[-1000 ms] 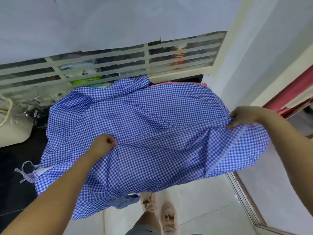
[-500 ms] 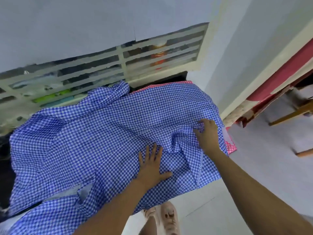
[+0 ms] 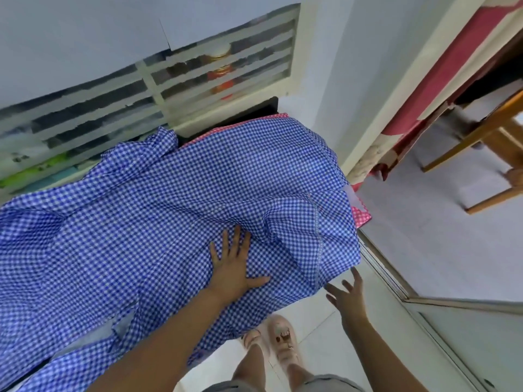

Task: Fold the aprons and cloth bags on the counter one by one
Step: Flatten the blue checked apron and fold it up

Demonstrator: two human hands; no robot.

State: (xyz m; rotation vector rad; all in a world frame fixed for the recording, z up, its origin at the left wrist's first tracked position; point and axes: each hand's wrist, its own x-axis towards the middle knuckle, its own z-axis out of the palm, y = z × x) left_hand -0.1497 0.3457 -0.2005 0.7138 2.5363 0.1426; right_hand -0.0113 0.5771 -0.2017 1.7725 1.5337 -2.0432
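A large blue-and-white checked apron [image 3: 158, 210] lies spread over the counter, its right part bunched into a fold and its front edge hanging over the counter's edge. My left hand [image 3: 233, 267] lies flat on the apron with fingers straight and spread. My right hand [image 3: 346, 294] hovers open in the air off the apron's lower right corner, holding nothing. A red checked cloth [image 3: 360, 213] peeks out from under the apron at the right and at the back.
A louvred window [image 3: 158, 89] with jars behind it runs along the back wall. A white wall corner [image 3: 368, 108] stands right of the counter. A sliding-door track [image 3: 396, 290] and wooden furniture legs [image 3: 486, 142] lie to the right. My feet in sandals [image 3: 278, 340] stand on white floor tiles.
My right hand has let go of the apron's right edge and drawn back toward me, now open in the air. My left hand stays flat on the cloth.
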